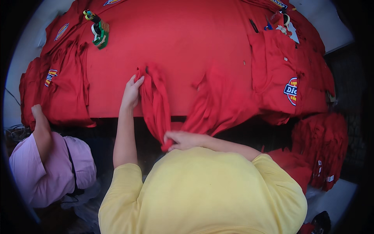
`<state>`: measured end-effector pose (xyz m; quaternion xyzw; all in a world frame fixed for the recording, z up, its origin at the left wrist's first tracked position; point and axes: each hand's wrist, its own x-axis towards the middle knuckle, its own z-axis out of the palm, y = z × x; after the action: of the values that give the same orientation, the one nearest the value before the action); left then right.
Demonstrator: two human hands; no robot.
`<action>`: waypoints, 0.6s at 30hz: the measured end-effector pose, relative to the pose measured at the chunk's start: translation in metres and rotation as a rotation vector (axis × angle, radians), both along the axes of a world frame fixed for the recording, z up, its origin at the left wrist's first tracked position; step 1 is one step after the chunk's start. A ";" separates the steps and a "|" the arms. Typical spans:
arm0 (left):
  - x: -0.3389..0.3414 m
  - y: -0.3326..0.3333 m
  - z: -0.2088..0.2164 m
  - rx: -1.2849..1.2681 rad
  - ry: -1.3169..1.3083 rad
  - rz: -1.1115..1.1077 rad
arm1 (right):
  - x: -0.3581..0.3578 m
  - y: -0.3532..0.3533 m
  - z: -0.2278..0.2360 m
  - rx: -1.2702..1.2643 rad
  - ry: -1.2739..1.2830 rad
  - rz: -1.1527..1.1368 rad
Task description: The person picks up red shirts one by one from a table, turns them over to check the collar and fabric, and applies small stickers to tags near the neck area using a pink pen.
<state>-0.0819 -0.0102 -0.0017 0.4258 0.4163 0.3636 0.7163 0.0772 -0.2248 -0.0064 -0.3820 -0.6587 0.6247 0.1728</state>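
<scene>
Two hands work one red garment (156, 103) that hangs over the near edge of the desk (175, 43). The left hand (132, 91) lies on the cloth's upper end, fingers spread and pressing rather than gripping; the right hand (183, 140) is clamped on the bunched lower end, just below the desk edge. To do this well, I judge the left should pin firmly while the right pulls the strip taut and straight, so no twist remains. Counted outward: one more loose garment (222, 105) just beside it, one pile at the left (58, 85), one at the right (288, 78), one green tool (100, 33), and one co-worker's hand (37, 111).
</scene>
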 end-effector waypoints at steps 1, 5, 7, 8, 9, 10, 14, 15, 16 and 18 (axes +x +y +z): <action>0.002 -0.009 0.007 -0.019 -0.018 0.003 | 0.005 -0.004 -0.003 -0.069 -0.020 0.025; 0.003 -0.039 0.031 -0.058 -0.156 -0.039 | 0.052 -0.016 -0.002 -0.109 -0.185 -0.078; 0.008 -0.052 0.045 -0.082 -0.264 -0.095 | 0.081 -0.025 -0.001 -0.112 -0.319 -0.162; 0.016 -0.063 0.060 -0.087 -0.320 -0.132 | 0.095 -0.029 -0.009 0.003 -0.408 -0.136; 0.023 -0.075 0.072 -0.093 -0.376 -0.166 | 0.103 -0.034 -0.005 -0.027 -0.436 -0.129; 0.026 -0.085 0.082 -0.069 -0.415 -0.214 | 0.109 -0.038 0.000 -0.058 -0.464 -0.120; 0.029 -0.128 0.123 0.066 -0.409 -0.443 | 0.095 -0.041 0.030 -0.091 -0.563 -0.430; 0.024 -0.135 0.134 0.138 -0.326 -0.569 | 0.097 -0.036 0.024 -0.112 -0.413 -0.550; 0.020 -0.142 0.145 0.210 -0.241 -0.695 | 0.097 -0.032 0.021 -0.132 -0.260 -0.667; 0.018 -0.166 0.174 0.632 -0.150 -0.879 | 0.093 -0.026 0.030 -0.052 -0.141 -0.837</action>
<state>-0.0636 -0.1767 0.1721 0.7272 0.0172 0.1667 0.6657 0.1698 -0.2513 0.0238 -0.6625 -0.4411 0.4893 0.3564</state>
